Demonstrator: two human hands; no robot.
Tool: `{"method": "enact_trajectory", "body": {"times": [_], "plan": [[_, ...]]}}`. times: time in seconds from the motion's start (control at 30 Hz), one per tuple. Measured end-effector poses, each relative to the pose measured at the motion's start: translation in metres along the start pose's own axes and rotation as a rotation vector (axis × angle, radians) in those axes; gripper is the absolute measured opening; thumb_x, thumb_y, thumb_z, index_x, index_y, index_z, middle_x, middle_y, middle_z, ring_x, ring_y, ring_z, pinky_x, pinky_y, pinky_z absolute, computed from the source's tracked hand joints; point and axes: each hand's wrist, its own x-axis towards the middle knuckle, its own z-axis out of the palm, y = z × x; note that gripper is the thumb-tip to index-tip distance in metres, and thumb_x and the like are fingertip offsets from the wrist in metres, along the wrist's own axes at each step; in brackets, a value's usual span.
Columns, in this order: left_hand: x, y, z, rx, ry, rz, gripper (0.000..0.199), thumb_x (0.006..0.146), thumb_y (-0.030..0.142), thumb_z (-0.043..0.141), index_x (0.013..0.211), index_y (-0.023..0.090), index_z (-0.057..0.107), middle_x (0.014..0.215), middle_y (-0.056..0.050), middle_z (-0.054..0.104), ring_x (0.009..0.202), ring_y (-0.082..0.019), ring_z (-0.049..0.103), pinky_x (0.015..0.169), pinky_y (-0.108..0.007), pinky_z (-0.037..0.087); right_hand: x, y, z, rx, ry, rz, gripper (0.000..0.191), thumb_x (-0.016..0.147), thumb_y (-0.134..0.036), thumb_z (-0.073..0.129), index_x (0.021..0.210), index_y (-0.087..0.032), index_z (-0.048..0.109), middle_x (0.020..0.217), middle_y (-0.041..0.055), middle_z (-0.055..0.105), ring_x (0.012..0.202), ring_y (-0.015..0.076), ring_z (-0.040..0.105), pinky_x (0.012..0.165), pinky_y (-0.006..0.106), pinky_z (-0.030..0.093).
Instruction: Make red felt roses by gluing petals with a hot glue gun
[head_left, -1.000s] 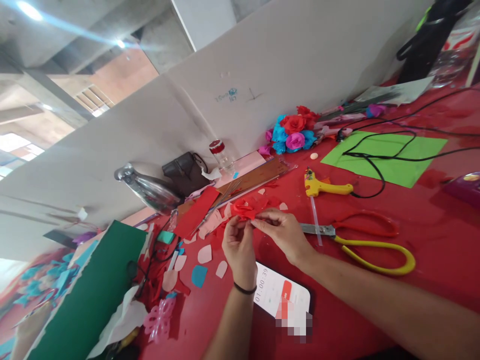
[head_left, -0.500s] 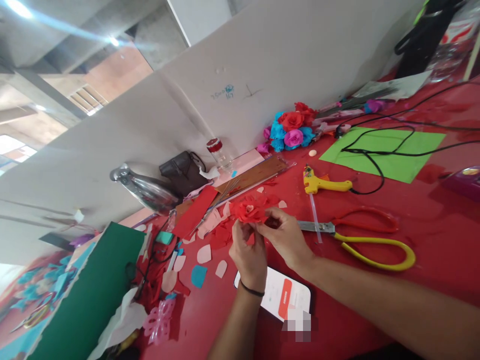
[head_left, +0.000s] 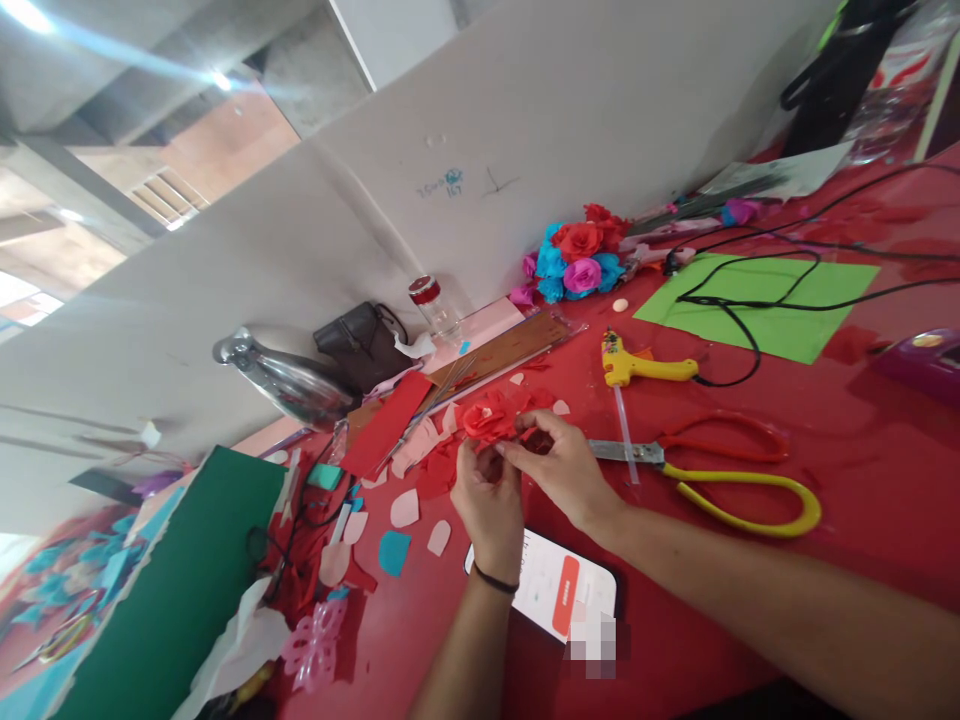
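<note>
A red paper flower (head_left: 487, 418) is held up over the table between both my hands. My left hand (head_left: 487, 500), with a dark band at the wrist, pinches it from below. The fingers of my right hand (head_left: 566, 465) close on the flower's right lower edge. Beneath my wrists lies a phone (head_left: 555, 590) with a lit screen. Loose red petals and pale pink petals (head_left: 405, 508) are spread left of my hands, along with a blue petal (head_left: 394, 552). Large scissors (head_left: 739, 480) with red and yellow handles lie to the right.
A yellow glue gun (head_left: 649, 368) rests beyond the scissors, its black cord crossing a green sheet (head_left: 787, 310). Against the wall stand a bunch of paper flowers (head_left: 581, 255), a glass jar (head_left: 435, 305), a dark pouch (head_left: 364, 345) and a steel bottle (head_left: 289, 380). A green board (head_left: 180, 570) rises at left.
The flower has tilted slightly and shifted a little left, with both hands still on it. The whole view has moved slightly.
</note>
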Motion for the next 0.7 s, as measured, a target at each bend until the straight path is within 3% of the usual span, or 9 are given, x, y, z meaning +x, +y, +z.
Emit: {"method": "enact_trajectory", "body": {"times": [0.27,0.4,0.53,0.7], "plan": [[0.0,-0.003,-0.001,-0.081,-0.033,-0.029,0.031,0.075,0.025,0.064,0.104,0.017,0.053,0.08,-0.005,0.072,0.074,-0.017,0.07,0.067,-0.027,0.056,0.003,-0.003,-0.005,-0.062,-0.015,-0.096,0.015,0.075,-0.032,0.064,0.074,-0.018,0.067,0.076,0.004,0.065,0.069,0.0161,0.059,0.063,0.028,0.045],[-0.001,-0.006,-0.001,-0.142,-0.067,-0.013,0.035,0.075,0.025,0.065,0.107,0.018,0.055,0.082,-0.004,0.072,0.078,-0.016,0.069,0.073,-0.028,0.056,0.007,-0.007,-0.009,-0.082,-0.033,-0.098,0.016,0.075,-0.033,0.065,0.072,-0.017,0.068,0.073,0.0036,0.065,0.067,0.0158,0.057,0.062,0.028,0.044],[0.004,-0.009,-0.002,-0.28,-0.054,-0.041,0.021,0.075,0.028,0.066,0.094,0.017,0.065,0.085,-0.005,0.072,0.08,-0.016,0.067,0.077,-0.029,0.055,0.012,-0.012,-0.013,-0.091,-0.08,-0.076,0.018,0.075,-0.035,0.064,0.071,-0.018,0.066,0.072,0.0026,0.065,0.065,0.0157,0.055,0.063,0.029,0.043],[0.015,-0.012,-0.01,-0.417,-0.072,-0.116,0.018,0.064,0.031,0.076,0.075,0.017,0.073,0.08,-0.004,0.072,0.077,-0.015,0.065,0.079,-0.03,0.052,0.011,-0.014,-0.015,-0.126,-0.099,-0.187,0.018,0.078,-0.033,0.061,0.066,-0.02,0.062,0.072,0.0015,0.063,0.07,0.0166,0.056,0.07,0.03,0.043]]}}
